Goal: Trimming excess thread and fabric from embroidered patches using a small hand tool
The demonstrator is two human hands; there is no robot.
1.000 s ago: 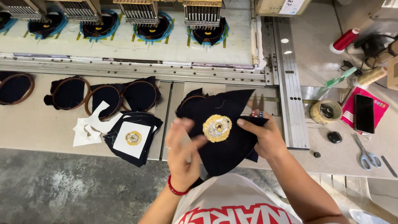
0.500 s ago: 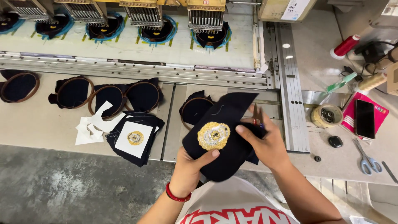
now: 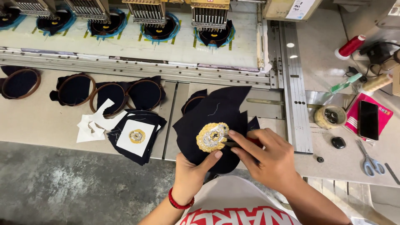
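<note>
Trimming underway: my left hand [image 3: 189,171] grips the dark navy fabric piece [image 3: 216,114]; right hand [image 3: 266,156] pinches a small tool at its gold embroidered badge [image 3: 211,136]; next needs steady, close snips.

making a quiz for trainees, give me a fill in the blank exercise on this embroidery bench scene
1. The left hand grips the dark navy fabric piece from ____.
2. The round embroidered badge on it is gold and ____.
3. The left wrist wears a ____ beaded bracelet.
4. The blue-handled scissors lie on the person's ____ side, beyond the right hand.

Missing words: below; silver; red; right
</note>
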